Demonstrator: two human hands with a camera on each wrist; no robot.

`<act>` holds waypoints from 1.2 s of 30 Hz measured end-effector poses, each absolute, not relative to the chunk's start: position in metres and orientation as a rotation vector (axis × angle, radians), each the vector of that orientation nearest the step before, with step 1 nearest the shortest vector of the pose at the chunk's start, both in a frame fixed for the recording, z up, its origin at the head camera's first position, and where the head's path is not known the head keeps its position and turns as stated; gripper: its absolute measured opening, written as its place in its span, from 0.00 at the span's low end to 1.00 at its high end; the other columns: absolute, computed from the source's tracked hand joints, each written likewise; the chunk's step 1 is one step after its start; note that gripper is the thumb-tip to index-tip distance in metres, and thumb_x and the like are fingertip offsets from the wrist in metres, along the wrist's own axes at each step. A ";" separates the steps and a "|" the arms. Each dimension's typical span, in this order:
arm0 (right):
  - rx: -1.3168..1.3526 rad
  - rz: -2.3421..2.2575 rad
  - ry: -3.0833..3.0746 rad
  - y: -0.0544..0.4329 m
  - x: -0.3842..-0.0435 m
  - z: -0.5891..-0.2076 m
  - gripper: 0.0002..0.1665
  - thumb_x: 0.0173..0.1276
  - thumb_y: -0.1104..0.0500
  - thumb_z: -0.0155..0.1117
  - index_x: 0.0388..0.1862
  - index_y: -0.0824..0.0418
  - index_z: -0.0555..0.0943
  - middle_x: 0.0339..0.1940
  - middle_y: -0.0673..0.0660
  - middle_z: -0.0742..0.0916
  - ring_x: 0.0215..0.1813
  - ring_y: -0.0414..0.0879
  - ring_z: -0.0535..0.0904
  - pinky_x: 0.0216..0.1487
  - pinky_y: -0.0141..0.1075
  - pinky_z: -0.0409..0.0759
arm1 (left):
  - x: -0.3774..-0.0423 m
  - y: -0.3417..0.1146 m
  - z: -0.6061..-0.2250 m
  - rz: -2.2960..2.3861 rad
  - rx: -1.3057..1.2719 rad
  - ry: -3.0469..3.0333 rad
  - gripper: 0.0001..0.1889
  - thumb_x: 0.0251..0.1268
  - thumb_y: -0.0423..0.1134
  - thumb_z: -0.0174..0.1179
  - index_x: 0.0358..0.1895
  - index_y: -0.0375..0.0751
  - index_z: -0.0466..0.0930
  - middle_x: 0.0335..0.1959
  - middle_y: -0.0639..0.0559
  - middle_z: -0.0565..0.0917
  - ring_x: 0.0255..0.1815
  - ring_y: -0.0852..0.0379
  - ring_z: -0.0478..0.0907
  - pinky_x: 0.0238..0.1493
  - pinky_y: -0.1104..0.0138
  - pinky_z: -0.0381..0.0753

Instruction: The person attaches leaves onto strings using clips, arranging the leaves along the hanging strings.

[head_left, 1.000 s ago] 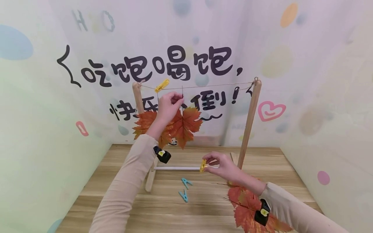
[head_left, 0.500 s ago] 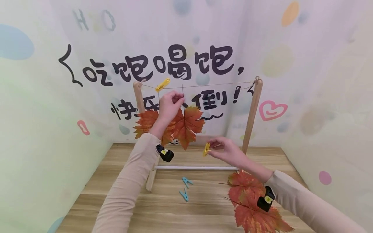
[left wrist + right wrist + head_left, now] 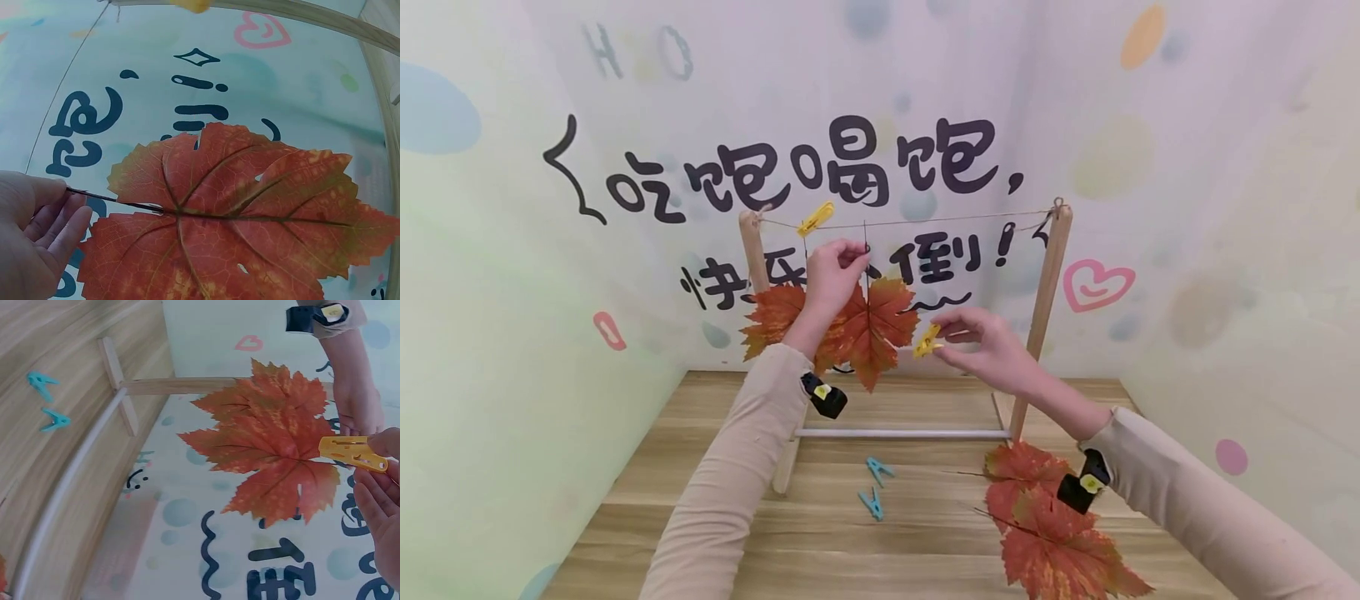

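Note:
My left hand (image 3: 837,273) pinches the dark stem of an orange-red maple leaf (image 3: 874,329), whose stem top reaches the string (image 3: 925,222). In the left wrist view that leaf (image 3: 250,219) spreads out from the fingertips. My right hand (image 3: 992,350) holds a yellow clothespin (image 3: 927,341) between thumb and fingers, right of the leaf and below the string. The same clothespin (image 3: 351,453) overlaps the leaf's stem area in the right wrist view. Another yellow clothespin (image 3: 816,219) sits on the string at the left, with a second maple leaf (image 3: 772,317) hanging under it, partly behind my left arm.
The string runs between two wooden posts (image 3: 1047,308), joined low down by a white rod (image 3: 902,433). Two blue clothespins (image 3: 877,471) lie on the wooden table (image 3: 820,550). Red maple leaves (image 3: 1052,542) lie at the front right, under my right forearm. A printed backdrop stands behind.
My right hand has risen from near the white rod toward the hanging leaf, carrying the yellow clothespin. The left hand stays at the stem by the string.

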State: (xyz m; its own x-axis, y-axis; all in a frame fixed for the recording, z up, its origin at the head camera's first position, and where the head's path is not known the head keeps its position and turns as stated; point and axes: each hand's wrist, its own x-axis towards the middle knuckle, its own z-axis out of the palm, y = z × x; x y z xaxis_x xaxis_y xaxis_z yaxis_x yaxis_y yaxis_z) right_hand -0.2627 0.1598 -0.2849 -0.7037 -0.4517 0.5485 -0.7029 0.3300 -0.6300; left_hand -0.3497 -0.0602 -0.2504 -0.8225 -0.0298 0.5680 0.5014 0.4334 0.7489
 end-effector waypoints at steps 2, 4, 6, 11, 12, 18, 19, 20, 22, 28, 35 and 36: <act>1.031 1.311 -2.312 0.159 -0.264 -0.277 0.17 0.55 0.70 0.65 0.45 0.70 0.76 0.40 0.61 0.83 0.41 0.50 0.81 0.44 0.35 0.79 | -0.349 -0.060 -0.251 -1.386 -0.390 -2.187 0.09 0.58 0.32 0.60 0.40 0.30 0.81 0.35 0.39 0.83 0.33 0.50 0.78 0.39 0.65 0.78; 1.024 1.326 -2.292 0.159 -0.265 -0.269 0.17 0.55 0.69 0.65 0.45 0.71 0.76 0.40 0.61 0.83 0.41 0.50 0.81 0.43 0.33 0.79 | -0.348 -0.060 -0.251 -1.395 -0.383 -2.188 0.09 0.58 0.32 0.59 0.40 0.31 0.81 0.35 0.40 0.83 0.33 0.50 0.77 0.39 0.66 0.78; 1.020 1.334 -2.275 0.158 -0.268 -0.261 0.17 0.55 0.69 0.65 0.44 0.71 0.76 0.39 0.62 0.84 0.40 0.49 0.81 0.43 0.32 0.79 | -0.348 -0.060 -0.251 -1.407 -0.379 -2.185 0.09 0.58 0.32 0.59 0.40 0.31 0.81 0.35 0.40 0.83 0.33 0.50 0.77 0.39 0.66 0.78; 0.994 1.338 -2.254 0.155 -0.274 -0.242 0.17 0.55 0.69 0.65 0.45 0.71 0.76 0.40 0.62 0.83 0.40 0.45 0.81 0.42 0.29 0.78 | -0.351 -0.060 -0.251 -1.403 -0.385 -2.175 0.09 0.58 0.32 0.60 0.40 0.30 0.81 0.35 0.39 0.83 0.33 0.50 0.78 0.39 0.65 0.77; 0.983 1.342 -2.255 0.154 -0.275 -0.238 0.17 0.55 0.69 0.65 0.45 0.72 0.76 0.40 0.63 0.83 0.40 0.44 0.81 0.42 0.29 0.78 | -0.351 -0.060 -0.251 -1.399 -0.385 -2.174 0.09 0.58 0.32 0.60 0.40 0.30 0.81 0.35 0.39 0.83 0.33 0.50 0.78 0.39 0.65 0.77; 0.913 1.375 -2.230 0.151 -0.286 -0.222 0.18 0.55 0.70 0.65 0.46 0.74 0.75 0.41 0.65 0.82 0.40 0.40 0.80 0.43 0.28 0.78 | -0.352 -0.057 -0.250 -1.386 -0.375 -2.158 0.09 0.58 0.32 0.60 0.40 0.30 0.81 0.35 0.40 0.83 0.34 0.50 0.78 0.39 0.64 0.77; 0.902 1.371 -2.224 0.151 -0.289 -0.221 0.19 0.55 0.70 0.65 0.46 0.74 0.75 0.41 0.65 0.82 0.40 0.40 0.80 0.43 0.27 0.78 | -0.352 -0.057 -0.250 -1.385 -0.377 -2.154 0.09 0.57 0.32 0.60 0.40 0.30 0.81 0.35 0.40 0.83 0.34 0.50 0.78 0.39 0.64 0.77; 0.887 1.367 -2.220 0.151 -0.291 -0.219 0.19 0.55 0.70 0.65 0.46 0.74 0.75 0.41 0.65 0.82 0.40 0.39 0.80 0.43 0.27 0.78 | -0.352 -0.056 -0.250 -1.384 -0.377 -2.151 0.09 0.57 0.32 0.60 0.40 0.30 0.81 0.35 0.40 0.83 0.34 0.50 0.78 0.39 0.65 0.77; 0.856 1.350 -2.214 0.150 -0.294 -0.215 0.19 0.55 0.69 0.65 0.47 0.73 0.76 0.40 0.65 0.82 0.39 0.39 0.80 0.43 0.27 0.78 | -0.352 -0.055 -0.250 -1.385 -0.381 -2.146 0.09 0.57 0.32 0.60 0.40 0.30 0.81 0.36 0.40 0.83 0.34 0.50 0.78 0.39 0.65 0.77; 0.786 1.323 -2.189 0.142 -0.304 -0.202 0.19 0.56 0.68 0.65 0.47 0.73 0.76 0.40 0.65 0.82 0.39 0.39 0.80 0.44 0.28 0.77 | -0.351 -0.054 -0.249 -1.384 -0.374 -2.149 0.09 0.57 0.32 0.60 0.39 0.31 0.81 0.36 0.40 0.83 0.34 0.50 0.78 0.38 0.66 0.76; 0.734 1.389 -2.148 0.130 -0.316 -0.191 0.18 0.57 0.68 0.64 0.47 0.72 0.76 0.41 0.63 0.82 0.42 0.44 0.80 0.45 0.29 0.77 | -0.350 -0.055 -0.249 -1.409 -0.380 -2.144 0.09 0.58 0.32 0.60 0.40 0.31 0.81 0.36 0.40 0.83 0.34 0.50 0.78 0.40 0.65 0.77; 0.720 1.397 -2.144 0.129 -0.318 -0.191 0.18 0.57 0.68 0.64 0.47 0.72 0.76 0.41 0.64 0.82 0.42 0.45 0.80 0.45 0.29 0.77 | -0.350 -0.055 -0.249 -1.410 -0.379 -2.144 0.09 0.58 0.32 0.60 0.40 0.31 0.81 0.36 0.40 0.83 0.34 0.50 0.78 0.40 0.65 0.77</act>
State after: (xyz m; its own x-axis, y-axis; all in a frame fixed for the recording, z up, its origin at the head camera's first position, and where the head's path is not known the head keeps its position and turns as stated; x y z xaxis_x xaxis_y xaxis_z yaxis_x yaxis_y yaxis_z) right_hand -0.3179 0.1290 -0.1909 -0.7471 -0.1676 0.6432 -0.6561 0.3411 -0.6732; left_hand -0.3503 -0.0551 -0.2492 -0.8141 -0.0593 0.5777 0.5071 0.4123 0.7569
